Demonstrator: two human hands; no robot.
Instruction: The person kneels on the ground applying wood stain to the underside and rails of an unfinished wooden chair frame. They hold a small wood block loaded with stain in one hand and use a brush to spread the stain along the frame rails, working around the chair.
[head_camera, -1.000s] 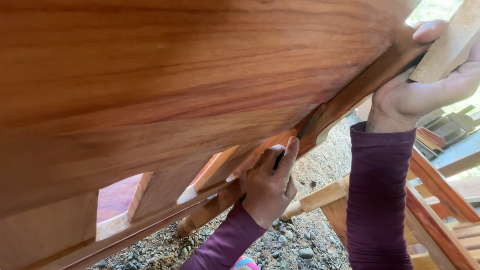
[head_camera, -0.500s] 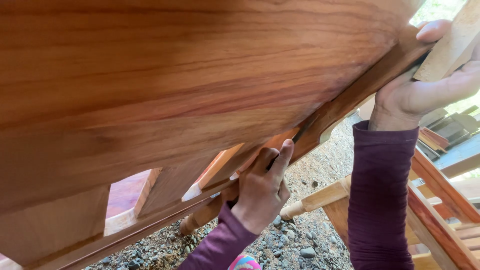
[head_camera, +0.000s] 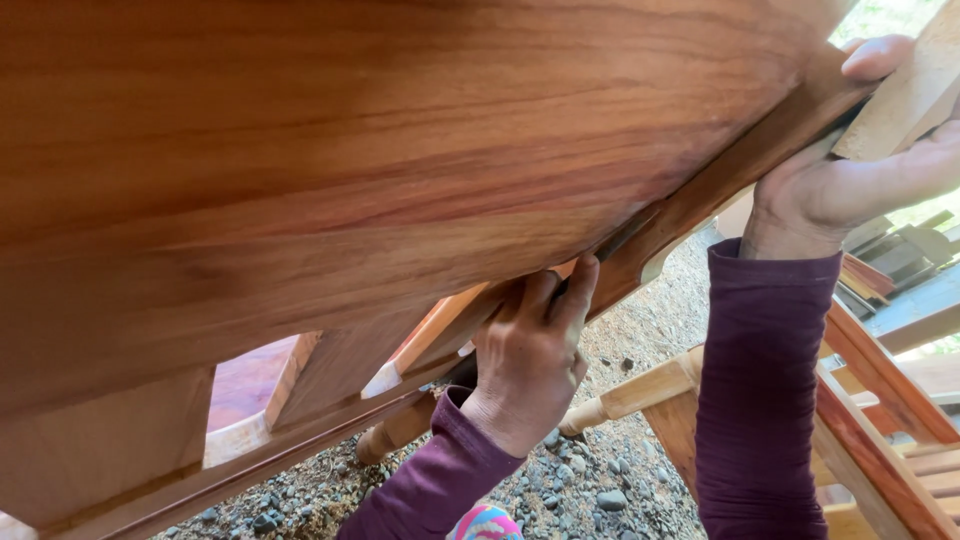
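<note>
A large reddish-brown wooden panel (head_camera: 400, 150) fills the upper view, tilted, with a darker wooden rail (head_camera: 720, 180) along its lower right edge. My left hand (head_camera: 530, 355) is under that edge, fingers pinched on a thin dark tool (head_camera: 610, 245) pushed into the seam between panel and rail. My right hand (head_camera: 850, 170) grips the rail's upper end together with a pale wooden block (head_camera: 905, 95). Both arms wear purple sleeves.
Slats and a lower rail of the same wooden piece (head_camera: 300, 400) run down to the left. Pale wooden legs and a frame (head_camera: 640, 395) stand at lower right over gravel ground (head_camera: 590, 490). More timber pieces (head_camera: 900, 270) lie at the right.
My left hand has slid a little down and left along the seam with the tool. My right hand keeps its grip at the rail's upper end.
</note>
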